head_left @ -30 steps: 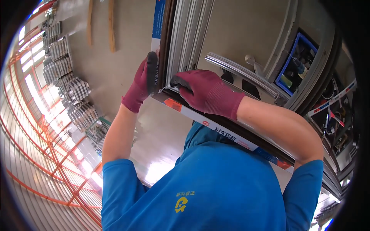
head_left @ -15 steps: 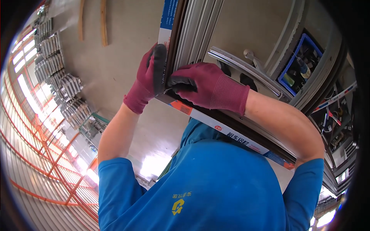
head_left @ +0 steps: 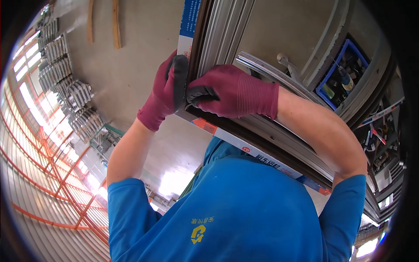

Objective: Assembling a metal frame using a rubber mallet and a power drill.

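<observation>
A metal frame [head_left: 266, 136], dark brown on its outer edge and silver inside, has a corner in front of me. Blue, white and orange printed film [head_left: 227, 137] covers its outer faces. My left hand [head_left: 166, 91], in a maroon glove with black coating, grips the outside of that corner, thumb side along the edge. On the inner side, my right hand [head_left: 231, 92], in a matching glove, has its fingers curled and pressed together at the corner. Whatever lies between those fingertips is hidden; a thin pale sliver shows just below them.
A blue crate [head_left: 325, 94] of small parts and a bottle stands at the right, beyond a shiny metal bar [head_left: 270, 70]. Stacked metal profiles [head_left: 78, 96] line the left side near an orange grid [head_left: 56, 174]. Two wooden strips [head_left: 116, 26] lie on the floor.
My right hand has moved slightly up and left at the corner, uncovering more of the frame's inner silver face below it. My left hand stays against the outside, shifted slightly.
</observation>
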The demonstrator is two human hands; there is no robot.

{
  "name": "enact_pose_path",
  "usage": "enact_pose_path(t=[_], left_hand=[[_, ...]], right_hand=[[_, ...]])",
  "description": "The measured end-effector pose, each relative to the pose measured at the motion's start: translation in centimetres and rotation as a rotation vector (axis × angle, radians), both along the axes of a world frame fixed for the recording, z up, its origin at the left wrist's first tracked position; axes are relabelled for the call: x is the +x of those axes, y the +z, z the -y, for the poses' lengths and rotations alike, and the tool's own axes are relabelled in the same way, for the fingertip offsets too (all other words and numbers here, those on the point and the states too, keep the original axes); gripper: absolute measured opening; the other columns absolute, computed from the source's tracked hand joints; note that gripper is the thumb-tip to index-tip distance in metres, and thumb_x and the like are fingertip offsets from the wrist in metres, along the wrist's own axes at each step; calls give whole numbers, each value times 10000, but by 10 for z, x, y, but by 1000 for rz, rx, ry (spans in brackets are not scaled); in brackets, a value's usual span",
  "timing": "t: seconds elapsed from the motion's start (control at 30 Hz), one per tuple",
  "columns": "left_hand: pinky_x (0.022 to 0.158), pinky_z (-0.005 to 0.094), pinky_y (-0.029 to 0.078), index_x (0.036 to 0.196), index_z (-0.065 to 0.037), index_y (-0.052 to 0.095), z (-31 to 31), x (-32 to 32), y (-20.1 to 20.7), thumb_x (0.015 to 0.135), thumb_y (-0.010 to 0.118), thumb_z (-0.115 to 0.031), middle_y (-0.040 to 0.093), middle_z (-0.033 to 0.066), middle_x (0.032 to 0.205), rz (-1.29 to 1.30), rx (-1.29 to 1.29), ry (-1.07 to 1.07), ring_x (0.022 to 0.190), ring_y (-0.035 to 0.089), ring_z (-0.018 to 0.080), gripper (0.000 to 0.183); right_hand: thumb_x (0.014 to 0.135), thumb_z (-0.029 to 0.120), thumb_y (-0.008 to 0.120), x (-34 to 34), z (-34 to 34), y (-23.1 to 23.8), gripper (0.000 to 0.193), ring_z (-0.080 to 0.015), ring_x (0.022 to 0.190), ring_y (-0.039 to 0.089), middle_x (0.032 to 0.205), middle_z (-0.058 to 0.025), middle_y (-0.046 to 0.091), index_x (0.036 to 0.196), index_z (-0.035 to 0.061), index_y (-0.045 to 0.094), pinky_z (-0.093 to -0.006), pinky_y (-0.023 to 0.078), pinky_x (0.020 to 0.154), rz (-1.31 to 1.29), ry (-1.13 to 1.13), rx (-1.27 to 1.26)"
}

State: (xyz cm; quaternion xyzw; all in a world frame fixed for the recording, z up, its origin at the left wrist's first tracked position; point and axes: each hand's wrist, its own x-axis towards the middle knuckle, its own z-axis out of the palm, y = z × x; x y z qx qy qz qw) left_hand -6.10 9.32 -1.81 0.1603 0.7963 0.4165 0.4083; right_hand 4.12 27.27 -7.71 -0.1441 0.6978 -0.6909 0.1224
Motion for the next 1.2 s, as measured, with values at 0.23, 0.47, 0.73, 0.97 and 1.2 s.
enact_pose_path(t=[0.23, 0.47, 0.73, 0.97, 1.2], left_hand=[[1025, 337, 486, 1428, 69, 553, -3, 2, 6, 1159, 386, -456, 700, 129, 1244, -38, -29, -53, 1140, 604, 170, 613], [1032, 341, 486, 1432, 81, 549, -4, 2, 4, 1151, 408, -481, 706, 138, 1255, -151, 27, -125, 1155, 611, 179, 644], [1021, 332, 488, 1416, 79, 565, 0, 3, 0, 1151, 424, -457, 714, 127, 1232, -203, 41, -114, 1136, 614, 174, 614], [986, 331, 503, 1371, 77, 596, 0, 4, -3, 1157, 424, -428, 724, 157, 1157, -301, 60, -167, 1074, 633, 185, 575], [948, 352, 523, 1346, 92, 608, 7, 10, -14, 1145, 464, -403, 739, 194, 1084, -631, 37, -163, 1027, 677, 236, 554]], right_hand=[[887, 150, 771, -5, -5, -2, 298, -355, 990, 740, 1022, -170, 765, 1181, 100, 763, -448, 584, 935, 30, 128, 16], [903, 151, 771, 14, 8, 2, 315, -369, 998, 739, 1062, -180, 758, 1209, 89, 724, -456, 589, 931, 81, 73, 126], [918, 138, 758, 22, 16, 0, 319, -367, 912, 750, 997, -184, 754, 1219, 75, 676, -445, 610, 834, -12, 20, 180], [920, 194, 782, 28, 20, 10, 451, -313, 710, 738, 828, -108, 719, 1293, 67, 561, -421, 590, 643, -212, -16, 385], [914, 155, 795, 42, 34, 37, 499, -268, 732, 740, 869, -113, 723, 1338, 66, 548, -363, 579, 612, -29, -70, 323]])
